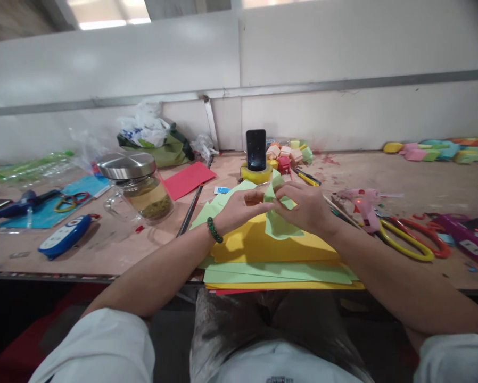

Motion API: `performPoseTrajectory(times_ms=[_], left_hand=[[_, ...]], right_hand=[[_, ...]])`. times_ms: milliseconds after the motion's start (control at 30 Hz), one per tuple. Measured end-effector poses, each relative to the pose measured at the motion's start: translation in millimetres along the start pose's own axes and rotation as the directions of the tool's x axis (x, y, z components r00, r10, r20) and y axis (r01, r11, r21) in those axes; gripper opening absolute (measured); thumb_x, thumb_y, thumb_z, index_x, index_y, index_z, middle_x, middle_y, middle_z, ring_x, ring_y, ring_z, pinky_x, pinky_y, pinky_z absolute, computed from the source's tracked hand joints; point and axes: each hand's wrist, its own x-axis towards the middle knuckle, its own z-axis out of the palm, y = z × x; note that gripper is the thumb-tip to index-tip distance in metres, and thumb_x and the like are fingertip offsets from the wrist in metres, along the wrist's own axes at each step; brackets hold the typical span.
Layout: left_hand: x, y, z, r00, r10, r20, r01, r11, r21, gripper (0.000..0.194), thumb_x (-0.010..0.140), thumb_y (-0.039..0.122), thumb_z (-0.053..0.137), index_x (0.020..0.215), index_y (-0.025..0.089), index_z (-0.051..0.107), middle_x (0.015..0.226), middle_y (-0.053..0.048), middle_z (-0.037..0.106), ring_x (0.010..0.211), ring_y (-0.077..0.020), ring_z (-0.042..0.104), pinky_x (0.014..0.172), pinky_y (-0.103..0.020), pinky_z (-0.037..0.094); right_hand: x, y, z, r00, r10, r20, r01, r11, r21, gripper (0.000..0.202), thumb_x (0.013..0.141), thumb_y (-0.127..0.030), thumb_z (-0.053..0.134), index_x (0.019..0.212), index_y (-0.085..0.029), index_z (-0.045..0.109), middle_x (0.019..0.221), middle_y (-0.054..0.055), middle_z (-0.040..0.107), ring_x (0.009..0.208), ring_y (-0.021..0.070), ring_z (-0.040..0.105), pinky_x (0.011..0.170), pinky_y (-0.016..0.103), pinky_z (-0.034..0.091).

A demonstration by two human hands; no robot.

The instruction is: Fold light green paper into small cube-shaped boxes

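Note:
Between my hands is a creased light green paper piece [281, 223], held up over a stack of yellow sheets [247, 242] and green sheets [271, 274]. My left hand [242, 207], below which a green bead bracelet circles the wrist, pinches the paper's left side between thumb and fingers. My right hand [305, 207] has its fingers closed on the paper's upper right part. Some fingertips are hidden behind the paper. Just beyond stands a black phone [256, 149] on a yellow tape roll [256, 174].
A glass mug [149, 199], red paper [189, 180] and a blue-white power strip [65, 236] lie left. To the right are a pink glue gun [364, 205], large scissors [406, 239] and a purple power strip [468, 236]. Folded paper shapes [285, 154] sit behind.

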Motion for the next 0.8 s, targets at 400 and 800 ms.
performPoseTrajectory(times_ms=[400,800], left_hand=[[-2.6,-5.2,5.1,0.958,0.247,-0.148,-0.166,0.894,0.416,0.011,0.071,0.014,0.058,0.081,0.016,0.063,0.080,-0.004,0.067,0.074,-0.0147,0.061,0.073,-0.028,0.051],[-2.8,-9.3,7.5,0.950,0.308,-0.056,-0.268,0.893,0.363,0.041,0.076,0.020,0.061,0.118,0.017,0.060,0.114,-0.009,0.067,0.092,-0.0153,0.062,0.081,-0.026,0.048]], right_hand=[[-2.4,-3.6,3.7,0.999,0.051,0.014,-0.049,0.987,-0.153,0.019,0.077,-0.031,0.061,0.063,-0.021,0.053,0.061,0.001,0.061,0.056,0.0151,0.055,0.053,0.027,0.036],[-1.1,-3.3,-0.8,0.983,-0.170,-0.062,0.165,0.983,-0.078,0.014,0.084,-0.017,0.055,0.084,-0.022,0.069,0.082,0.006,0.074,0.077,0.0198,0.068,0.069,0.032,0.054]])
